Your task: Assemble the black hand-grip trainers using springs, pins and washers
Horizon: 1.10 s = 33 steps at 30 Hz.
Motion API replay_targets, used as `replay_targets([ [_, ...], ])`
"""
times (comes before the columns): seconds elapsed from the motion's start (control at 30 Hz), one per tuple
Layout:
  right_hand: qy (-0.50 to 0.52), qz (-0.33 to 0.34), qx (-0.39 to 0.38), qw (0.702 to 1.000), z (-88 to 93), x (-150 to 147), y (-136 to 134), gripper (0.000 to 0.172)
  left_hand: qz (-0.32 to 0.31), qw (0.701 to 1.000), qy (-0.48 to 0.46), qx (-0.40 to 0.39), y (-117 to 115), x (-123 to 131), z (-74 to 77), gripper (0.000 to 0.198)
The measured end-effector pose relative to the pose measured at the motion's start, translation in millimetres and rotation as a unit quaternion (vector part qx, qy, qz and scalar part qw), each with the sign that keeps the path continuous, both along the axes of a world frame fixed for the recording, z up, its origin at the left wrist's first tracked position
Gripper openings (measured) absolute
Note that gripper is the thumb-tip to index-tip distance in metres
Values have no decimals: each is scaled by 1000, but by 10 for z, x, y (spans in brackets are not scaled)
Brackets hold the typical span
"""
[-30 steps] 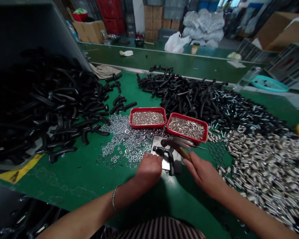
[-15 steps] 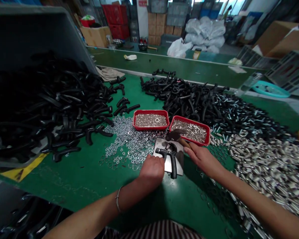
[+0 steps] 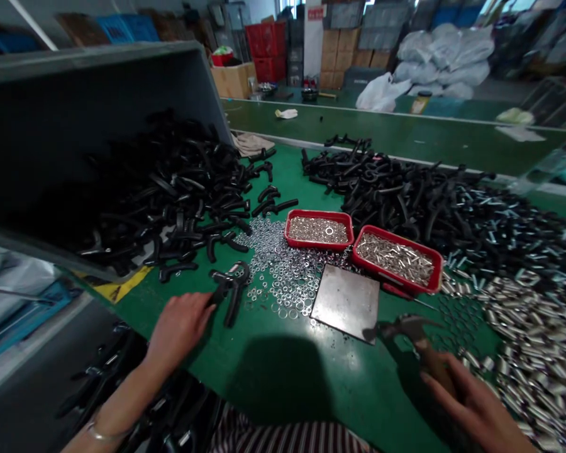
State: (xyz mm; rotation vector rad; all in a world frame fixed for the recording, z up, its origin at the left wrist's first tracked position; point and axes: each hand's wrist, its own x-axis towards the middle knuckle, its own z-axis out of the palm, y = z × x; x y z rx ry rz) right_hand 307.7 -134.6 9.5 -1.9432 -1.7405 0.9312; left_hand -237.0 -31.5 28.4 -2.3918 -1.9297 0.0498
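My left hand (image 3: pixel 182 327) is closed on one end of a black curved handle part (image 3: pixel 233 299), held over the green table to the left of the washers. In my right hand (image 3: pixel 478 399) is a claw hammer (image 3: pixel 422 346), gripped by its wooden handle, its head just right of a square metal plate (image 3: pixel 346 302). The plate lies bare on the table. Loose silver washers (image 3: pixel 283 270) spread between the plate and the held part. Behind the plate stand a red tray of small rings (image 3: pixel 318 245) and a red tray of metal pins (image 3: pixel 396 279).
A tipped grey bin (image 3: pixel 212 94) spills black handle parts (image 3: pixel 188 195) on the left. More black parts (image 3: pixel 405 189) are heaped at the back right, beside silver metal sleeves (image 3: pixel 532 340). A red-handled screwdriver (image 3: pixel 399 291) lies by the pin tray.
My left hand has carried the black handle part off the metal plate to the left. My right hand has drawn the hammer back to the right. The view has turned left.
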Motion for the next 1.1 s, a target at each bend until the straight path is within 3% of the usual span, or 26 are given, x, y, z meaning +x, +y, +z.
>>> replay_targets([
  [0.07, -17, 71, 40, 996, -74, 46, -216, 33, 34, 998, 29, -42, -83, -451, 6, 34],
  [0.13, -46, 163, 84, 982, -107, 25, -259, 36, 53, 997, 49, -39, -113, -611, 28, 38],
  [0.2, -72, 220, 112, 966, -95, -60, -167, 40, 56, 997, 45, 9, -47, -468, 50, 40],
  [0.27, -88, 222, 127, 963, -41, -185, -36, 41, 14, 999, 3, 36, 113, -108, 45, 41],
  [0.37, -87, 189, 143, 968, 72, -343, 63, 36, -102, 992, -70, -8, 400, 533, -33, 45],
  [0.47, -95, 150, 151, 973, 136, -304, 14, 31, -140, 987, -70, -41, 603, 921, -169, 39],
  [0.57, -146, 74, 159, 974, 128, 33, -55, 30, -163, 984, -53, -53, 774, 956, -291, 35],
  [0.67, -217, -56, 155, 962, 97, 585, 23, 31, -179, 981, -41, -54, 902, 903, -301, 31],
  [0.77, -308, -118, 105, 938, 50, 1079, 355, 32, -144, 986, -76, -46, 891, 1004, -202, 24],
  [0.83, -376, -132, 28, 917, 3, 1252, 653, 33, -111, 978, -172, -34, 812, 1178, -131, 25],
  [0.97, -448, -84, -39, 889, -102, 1315, 1074, 32, -92, 903, -412, -77, 586, 1671, -84, 23],
  [1.03, -437, -61, -36, 897, -121, 1318, 1142, 31, -73, 843, -512, -147, 485, 1921, -92, 21],
  [1.1, -402, -92, -14, 911, -86, 1309, 1134, 32, -57, 786, -576, -214, 420, 2145, -88, 23],
])
